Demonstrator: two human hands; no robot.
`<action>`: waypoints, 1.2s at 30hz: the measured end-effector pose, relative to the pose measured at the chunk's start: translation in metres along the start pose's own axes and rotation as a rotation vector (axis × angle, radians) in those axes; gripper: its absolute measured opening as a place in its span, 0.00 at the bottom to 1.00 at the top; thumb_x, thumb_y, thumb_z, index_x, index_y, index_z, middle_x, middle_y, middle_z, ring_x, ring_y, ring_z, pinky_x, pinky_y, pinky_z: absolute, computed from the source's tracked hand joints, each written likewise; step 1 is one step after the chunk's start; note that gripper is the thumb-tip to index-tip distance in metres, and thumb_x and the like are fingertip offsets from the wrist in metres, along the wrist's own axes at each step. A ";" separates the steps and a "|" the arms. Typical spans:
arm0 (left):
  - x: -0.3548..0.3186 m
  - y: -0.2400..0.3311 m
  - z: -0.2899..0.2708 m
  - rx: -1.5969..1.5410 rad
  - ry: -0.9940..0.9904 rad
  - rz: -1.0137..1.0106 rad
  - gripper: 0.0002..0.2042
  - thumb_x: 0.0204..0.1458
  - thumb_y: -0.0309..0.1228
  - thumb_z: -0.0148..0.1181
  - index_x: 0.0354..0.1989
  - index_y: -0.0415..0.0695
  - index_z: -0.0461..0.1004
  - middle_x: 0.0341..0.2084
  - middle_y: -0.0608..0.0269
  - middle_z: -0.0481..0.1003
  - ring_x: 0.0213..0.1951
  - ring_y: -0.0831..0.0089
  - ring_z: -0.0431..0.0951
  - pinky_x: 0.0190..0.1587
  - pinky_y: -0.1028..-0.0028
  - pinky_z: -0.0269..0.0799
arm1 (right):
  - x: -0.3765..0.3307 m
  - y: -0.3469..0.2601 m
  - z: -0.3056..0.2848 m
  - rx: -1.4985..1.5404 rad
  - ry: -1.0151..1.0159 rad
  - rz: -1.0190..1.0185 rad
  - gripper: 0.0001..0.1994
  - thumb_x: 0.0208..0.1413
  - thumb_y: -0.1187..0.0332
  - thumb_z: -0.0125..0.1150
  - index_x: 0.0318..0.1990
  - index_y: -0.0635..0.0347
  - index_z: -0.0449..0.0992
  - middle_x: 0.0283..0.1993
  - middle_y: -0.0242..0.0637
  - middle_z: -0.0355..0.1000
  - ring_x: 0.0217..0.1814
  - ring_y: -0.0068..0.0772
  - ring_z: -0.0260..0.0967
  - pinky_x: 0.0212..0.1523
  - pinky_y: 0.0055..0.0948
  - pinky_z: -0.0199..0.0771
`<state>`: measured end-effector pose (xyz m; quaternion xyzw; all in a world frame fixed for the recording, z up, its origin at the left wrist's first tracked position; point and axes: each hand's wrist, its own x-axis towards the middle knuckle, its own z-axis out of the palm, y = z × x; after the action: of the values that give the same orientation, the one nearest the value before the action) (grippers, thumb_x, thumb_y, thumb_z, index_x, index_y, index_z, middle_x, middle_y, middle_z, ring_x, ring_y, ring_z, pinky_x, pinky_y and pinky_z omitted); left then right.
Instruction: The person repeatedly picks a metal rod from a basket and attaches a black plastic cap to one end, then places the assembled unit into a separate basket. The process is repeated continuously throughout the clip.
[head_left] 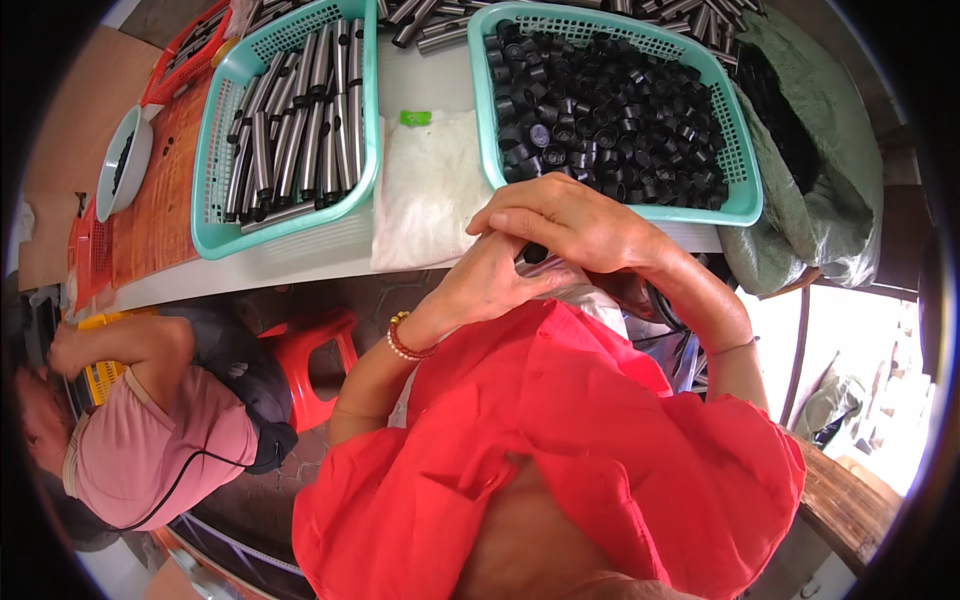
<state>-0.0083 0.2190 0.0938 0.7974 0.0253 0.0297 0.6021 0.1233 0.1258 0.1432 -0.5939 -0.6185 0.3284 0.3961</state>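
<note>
right turquoise plastic mesh basket [745,190] full of small black plastic caps [610,110], left turquoise basket [215,200] with grey metal tubes [300,130] | left hand [490,285] and right hand [575,225] pressed together, pinching one black cap [535,253] at table edge | white table [300,255], white cloth [425,190], red stool [310,360], co-worker in pink [160,440]

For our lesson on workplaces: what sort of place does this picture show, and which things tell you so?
Probably a small assembly workshop. One basket is full of black caps, another basket holds metal tubes, and the hands meet over a black cap at the table.
</note>
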 end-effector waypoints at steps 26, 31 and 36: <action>0.031 0.021 -0.022 -1.474 0.000 -0.352 0.08 0.55 0.34 0.54 0.33 0.42 0.68 0.23 0.61 0.70 0.28 0.66 0.73 0.34 0.69 0.71 | -0.046 0.018 -0.027 0.505 0.756 0.264 0.30 0.64 0.46 0.33 0.45 0.65 0.76 0.46 0.42 0.74 0.52 0.34 0.69 0.58 0.35 0.62; 0.034 0.022 -0.026 -1.393 0.076 -0.285 0.09 0.58 0.32 0.49 0.39 0.39 0.66 0.28 0.59 0.68 0.31 0.65 0.69 0.38 0.67 0.68 | -0.049 0.034 -0.023 0.556 0.740 0.304 0.30 0.64 0.48 0.33 0.43 0.65 0.77 0.42 0.42 0.75 0.48 0.33 0.71 0.54 0.33 0.65; 0.041 0.016 -0.024 -1.301 0.188 -0.272 0.09 0.57 0.31 0.49 0.41 0.38 0.65 0.30 0.58 0.69 0.34 0.64 0.71 0.41 0.65 0.70 | -0.051 0.042 -0.019 0.585 0.743 0.319 0.30 0.64 0.48 0.35 0.41 0.66 0.77 0.40 0.42 0.75 0.46 0.33 0.71 0.51 0.32 0.68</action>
<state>0.0305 0.2406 0.1162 0.2558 0.1547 0.0321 0.9537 0.1592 0.0772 0.1104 -0.6219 -0.2190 0.3111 0.6845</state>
